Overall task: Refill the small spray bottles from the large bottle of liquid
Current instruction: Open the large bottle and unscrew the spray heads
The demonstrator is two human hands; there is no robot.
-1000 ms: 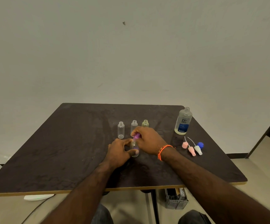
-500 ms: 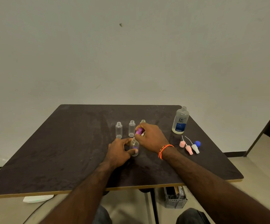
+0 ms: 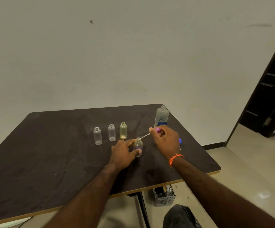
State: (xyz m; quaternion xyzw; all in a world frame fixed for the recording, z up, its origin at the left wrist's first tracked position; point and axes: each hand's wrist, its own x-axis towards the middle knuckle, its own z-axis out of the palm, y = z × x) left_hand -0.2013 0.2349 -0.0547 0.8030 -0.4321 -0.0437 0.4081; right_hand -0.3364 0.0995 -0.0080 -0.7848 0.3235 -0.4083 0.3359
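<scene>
step: purple spray cap (image 3: 157,129) is pinched in right hand (image 3: 165,139), dip tube tip at the neck | small bottle (image 3: 138,146) on table (image 3: 51,153) is gripped by left hand (image 3: 122,152) | tip: tube to be drawn straight up, bottle kept upright | large bottle (image 3: 161,116) stands uncapped behind

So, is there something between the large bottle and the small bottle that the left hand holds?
Yes: the right hand, gripping the purple spray cap, sits between the large bottle and the held small bottle.
</scene>
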